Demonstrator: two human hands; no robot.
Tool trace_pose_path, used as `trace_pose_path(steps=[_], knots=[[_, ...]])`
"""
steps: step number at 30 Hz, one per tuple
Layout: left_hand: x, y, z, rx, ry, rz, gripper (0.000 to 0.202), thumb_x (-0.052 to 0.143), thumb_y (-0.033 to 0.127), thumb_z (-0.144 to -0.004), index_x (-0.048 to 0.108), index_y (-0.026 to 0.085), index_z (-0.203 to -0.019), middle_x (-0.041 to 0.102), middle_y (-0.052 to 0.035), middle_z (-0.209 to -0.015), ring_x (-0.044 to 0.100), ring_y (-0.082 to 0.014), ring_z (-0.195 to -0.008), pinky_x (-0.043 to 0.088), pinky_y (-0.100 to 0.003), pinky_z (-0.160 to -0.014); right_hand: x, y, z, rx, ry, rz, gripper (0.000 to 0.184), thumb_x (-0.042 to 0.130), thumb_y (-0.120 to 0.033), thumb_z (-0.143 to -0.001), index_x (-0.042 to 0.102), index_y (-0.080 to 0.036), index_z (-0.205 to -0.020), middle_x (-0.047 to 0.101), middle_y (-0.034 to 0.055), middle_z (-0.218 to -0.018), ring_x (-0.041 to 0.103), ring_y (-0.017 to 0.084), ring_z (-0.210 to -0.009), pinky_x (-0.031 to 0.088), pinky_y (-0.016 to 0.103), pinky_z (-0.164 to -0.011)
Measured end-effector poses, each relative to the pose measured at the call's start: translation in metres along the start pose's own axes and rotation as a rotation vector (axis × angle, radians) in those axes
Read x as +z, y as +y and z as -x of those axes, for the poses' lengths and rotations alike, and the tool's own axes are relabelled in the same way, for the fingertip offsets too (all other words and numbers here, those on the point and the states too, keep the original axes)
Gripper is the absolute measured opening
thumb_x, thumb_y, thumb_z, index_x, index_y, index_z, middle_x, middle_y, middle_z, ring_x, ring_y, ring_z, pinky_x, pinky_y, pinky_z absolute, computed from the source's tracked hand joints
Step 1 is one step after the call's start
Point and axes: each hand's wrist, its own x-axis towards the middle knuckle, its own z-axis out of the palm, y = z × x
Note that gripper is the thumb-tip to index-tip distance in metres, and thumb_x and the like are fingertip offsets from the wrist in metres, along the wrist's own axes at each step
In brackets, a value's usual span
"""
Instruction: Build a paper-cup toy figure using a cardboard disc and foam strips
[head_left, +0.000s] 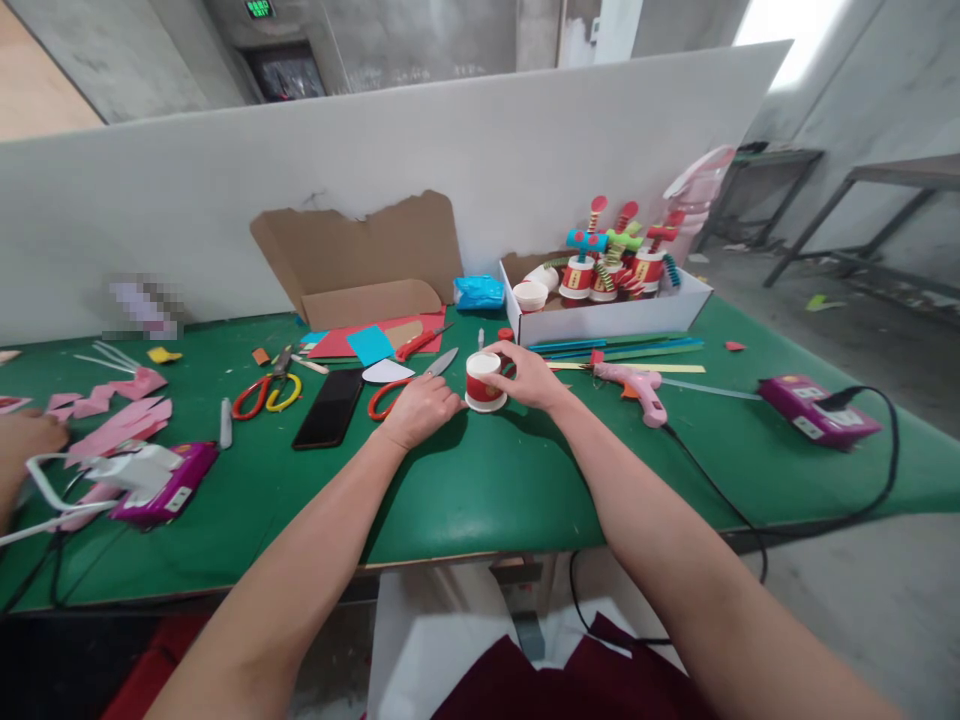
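I see a red and white cup (484, 388), a green table (487, 495), a black phone (328, 408), a pink glue gun (636, 382), a blue packet (480, 292) and a purple socket (801, 405) on my feed.

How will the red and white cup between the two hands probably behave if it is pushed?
The cup looks like paper, so it is probably light and would slide easily. It seems to stand on its white rim, squat and level, so a low push may not tip it. Its round wall suggests it could roll if laid sideways.
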Motion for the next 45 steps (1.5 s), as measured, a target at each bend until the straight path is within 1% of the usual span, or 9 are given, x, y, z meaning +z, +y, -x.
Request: trace_pose_path(steps=[4, 8, 16, 21, 26, 31, 37, 41, 45], knots=[[0.000, 0.000, -0.001, -0.003, 0.015, 0.015, 0.045, 0.040, 0.031, -0.095, 0.059, 0.016, -0.056, 0.052, -0.0050, -0.053, 0.051, -0.0171, -0.059, 0.038, -0.034, -0.061, -0.001, 0.003, -0.001, -0.009, 0.006, -0.002, 0.035, 0.062, -0.038, -0.075, 0.060, -0.017, -0.104, 0.067, 0.0069, -0.102, 0.060, 0.020, -0.090, 0.047, 0.034, -0.081], [0.003, 0.002, -0.004, 0.016, 0.040, -0.018, 0.046, 0.040, 0.031, -0.095, 0.058, 0.016, -0.056, 0.052, -0.0048, -0.053, 0.050, -0.0165, -0.058, 0.037, -0.033, -0.059, -0.004, 0.009, -0.003, 0.006, 0.011, 0.012, 0.038, 0.061, -0.038, -0.076, 0.061, -0.017, -0.107, 0.066, 0.0077, -0.106, 0.061, 0.021, -0.094, 0.046, 0.035, -0.085], [0.005, 0.002, -0.007, 0.012, 0.062, -0.027, 0.044, 0.041, 0.032, -0.095, 0.057, 0.016, -0.056, 0.052, -0.0045, -0.054, 0.050, -0.0166, -0.058, 0.036, -0.033, -0.057, -0.007, 0.009, -0.003, 0.041, 0.010, 0.014, 0.038, 0.061, -0.038, -0.076, 0.062, -0.016, -0.107, 0.066, 0.0086, -0.107, 0.061, 0.020, -0.088, 0.047, 0.035, -0.082], [0.001, 0.002, -0.010, 0.001, 0.111, -0.060, 0.046, 0.041, 0.035, -0.095, 0.054, 0.017, -0.054, 0.051, -0.0032, -0.052, 0.050, -0.0159, -0.056, 0.030, -0.031, -0.056, -0.008, 0.010, -0.005, 0.079, 0.069, 0.003, 0.036, 0.060, -0.040, -0.076, 0.062, -0.017, -0.103, 0.067, 0.0081, -0.104, 0.061, 0.021, -0.088, 0.047, 0.036, -0.082], [-0.003, 0.001, -0.014, -0.013, 0.174, -0.160, 0.048, 0.040, 0.038, -0.095, 0.053, 0.017, -0.054, 0.052, -0.0033, -0.051, 0.049, -0.0154, -0.055, 0.027, -0.031, -0.056, -0.010, 0.016, -0.008, 0.122, 0.134, -0.099, 0.035, 0.061, -0.043, -0.075, 0.062, -0.019, -0.101, 0.067, 0.0072, -0.104, 0.061, 0.020, -0.084, 0.049, 0.036, -0.080], [-0.007, -0.001, -0.015, -0.100, 0.188, -0.188, 0.050, 0.038, 0.043, -0.094, 0.053, 0.018, -0.054, 0.053, -0.0041, -0.051, 0.048, -0.0159, -0.055, 0.026, -0.031, -0.056, -0.009, 0.021, -0.008, 0.239, 0.170, -0.283, 0.038, 0.065, -0.046, -0.071, 0.063, -0.020, -0.098, 0.067, 0.0055, -0.101, 0.060, 0.019, -0.085, 0.049, 0.035, -0.078], [-0.008, -0.001, -0.014, -0.251, 0.233, -0.095, 0.049, 0.040, 0.045, -0.094, 0.056, 0.018, -0.056, 0.054, -0.0028, -0.051, 0.046, -0.0144, -0.053, 0.029, -0.030, -0.057, -0.006, 0.019, -0.008, 0.387, 0.203, -0.562, 0.042, 0.068, -0.054, -0.067, 0.063, -0.019, -0.090, 0.067, 0.0049, -0.094, 0.060, 0.017, -0.081, 0.049, 0.029, -0.069], [-0.006, 0.002, -0.015, -0.399, 0.267, 0.109, 0.043, 0.044, 0.044, -0.092, 0.061, 0.018, -0.064, 0.059, -0.0025, -0.057, 0.049, -0.0136, -0.056, 0.035, -0.028, -0.061, -0.003, 0.015, -0.007, 0.480, 0.184, -0.711, 0.044, 0.067, -0.057, -0.067, 0.063, -0.019, -0.089, 0.068, 0.0049, -0.087, 0.062, 0.017, -0.078, 0.051, 0.028, -0.065], [-0.012, 0.006, -0.019, -0.489, 0.281, 0.353, 0.036, 0.046, 0.042, -0.092, 0.064, 0.018, -0.072, 0.066, -0.0023, -0.067, 0.055, -0.0141, -0.064, 0.041, -0.027, -0.066, 0.002, 0.012, -0.008, 0.571, 0.169, -0.841, 0.040, 0.064, -0.054, -0.072, 0.063, -0.017, -0.088, 0.070, 0.0072, -0.090, 0.064, 0.020, -0.081, 0.053, 0.032, -0.068]])
